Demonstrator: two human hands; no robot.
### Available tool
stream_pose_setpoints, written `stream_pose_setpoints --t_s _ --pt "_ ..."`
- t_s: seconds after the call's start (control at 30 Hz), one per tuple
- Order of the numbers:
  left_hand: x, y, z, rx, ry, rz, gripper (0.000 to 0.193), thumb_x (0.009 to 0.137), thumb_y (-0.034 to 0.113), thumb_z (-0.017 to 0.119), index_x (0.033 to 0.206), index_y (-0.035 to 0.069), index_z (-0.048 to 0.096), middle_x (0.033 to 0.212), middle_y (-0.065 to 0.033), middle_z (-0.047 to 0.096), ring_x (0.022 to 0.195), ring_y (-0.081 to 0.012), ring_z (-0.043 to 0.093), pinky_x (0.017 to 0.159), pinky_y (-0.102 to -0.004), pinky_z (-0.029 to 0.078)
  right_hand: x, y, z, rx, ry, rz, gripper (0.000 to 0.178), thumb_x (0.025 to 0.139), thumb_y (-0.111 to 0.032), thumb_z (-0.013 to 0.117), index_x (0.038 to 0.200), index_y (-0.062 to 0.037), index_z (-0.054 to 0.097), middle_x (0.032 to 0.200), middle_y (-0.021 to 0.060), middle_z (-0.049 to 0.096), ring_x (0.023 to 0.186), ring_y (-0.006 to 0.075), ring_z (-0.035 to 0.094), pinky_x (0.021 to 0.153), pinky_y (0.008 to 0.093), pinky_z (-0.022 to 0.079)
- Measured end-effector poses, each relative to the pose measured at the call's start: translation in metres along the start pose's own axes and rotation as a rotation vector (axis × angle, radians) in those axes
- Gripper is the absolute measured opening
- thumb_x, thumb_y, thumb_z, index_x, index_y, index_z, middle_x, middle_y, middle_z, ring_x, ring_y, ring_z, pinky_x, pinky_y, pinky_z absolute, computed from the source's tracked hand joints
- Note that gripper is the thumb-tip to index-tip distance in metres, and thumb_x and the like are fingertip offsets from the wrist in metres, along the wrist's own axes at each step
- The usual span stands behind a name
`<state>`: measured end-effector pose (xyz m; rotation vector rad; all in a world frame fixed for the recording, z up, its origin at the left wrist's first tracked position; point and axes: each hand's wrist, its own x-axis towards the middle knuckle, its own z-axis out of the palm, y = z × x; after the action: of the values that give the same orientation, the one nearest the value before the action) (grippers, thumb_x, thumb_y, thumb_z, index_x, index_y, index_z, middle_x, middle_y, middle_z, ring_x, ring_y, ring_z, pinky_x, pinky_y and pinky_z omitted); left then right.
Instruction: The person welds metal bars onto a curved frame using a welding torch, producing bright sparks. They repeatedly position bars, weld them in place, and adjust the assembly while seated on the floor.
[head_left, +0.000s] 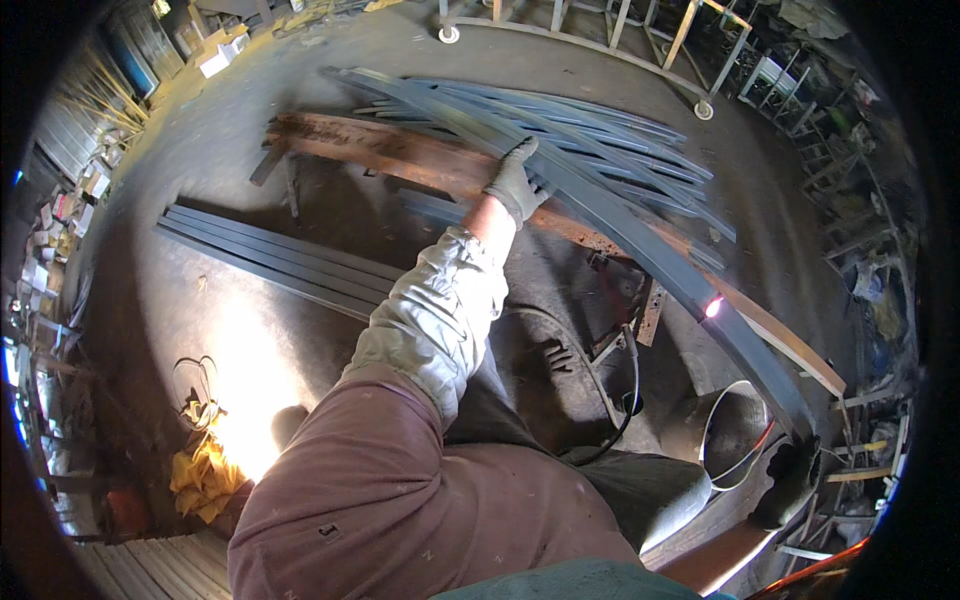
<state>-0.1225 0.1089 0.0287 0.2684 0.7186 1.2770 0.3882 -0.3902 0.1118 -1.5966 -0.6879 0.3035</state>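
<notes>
A long grey metal tube [640, 235] runs diagonally from the far middle down to the right, across a rusty steel beam [390, 150]. My left hand [514, 182], in a grey glove, grips its edge over the beam; the fingertips are partly hidden. At the near end of the tube is my right hand [788, 485] in a dark glove, closed round that end, its fingers mostly in shadow. A bright pinkish spot [713, 306] shines on the tube's side between my hands; whether it is glow or reflected light I cannot tell.
Several grey tubes [600, 135] lie in a loose pile beyond the beam. More tubes [280, 260] lie side by side on the left floor. A bucket [735, 435] and a black cable [632, 380] are near my legs. Behind stands a wheeled metal frame [570, 38].
</notes>
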Motion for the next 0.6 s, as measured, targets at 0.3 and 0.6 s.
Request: stream_pose_setpoints --t_s 0.3,0.6 --pt "0.037 -0.027 0.005 0.026 -0.059 -0.08 0.07 0.093 0.05 0.096 0.147 0.017 0.068 0.144 -0.0109 0.067 0.139 -0.0359 0.057 0.124 -0.0642 0.042 -0.014 -0.032 0.001 -0.003 -0.026 0.053 0.048 0.123 -0.044 0.066 0.122 0.0015 0.082 0.075 0.0054 0.07 0.058 0.0124 0.056 0.054 0.0282 0.04" --pt "0.041 -0.013 0.013 0.198 -0.117 -0.103 0.104 0.096 0.055 0.094 0.173 0.004 0.048 0.171 -0.0206 0.052 0.157 -0.0406 0.049 0.133 -0.0601 0.041 0.041 -0.045 0.032 -0.054 -0.196 0.121 0.044 0.123 -0.042 0.064 0.101 -0.0066 0.079 0.071 -0.0012 0.06 0.058 0.0108 0.054 0.053 0.03 0.038"
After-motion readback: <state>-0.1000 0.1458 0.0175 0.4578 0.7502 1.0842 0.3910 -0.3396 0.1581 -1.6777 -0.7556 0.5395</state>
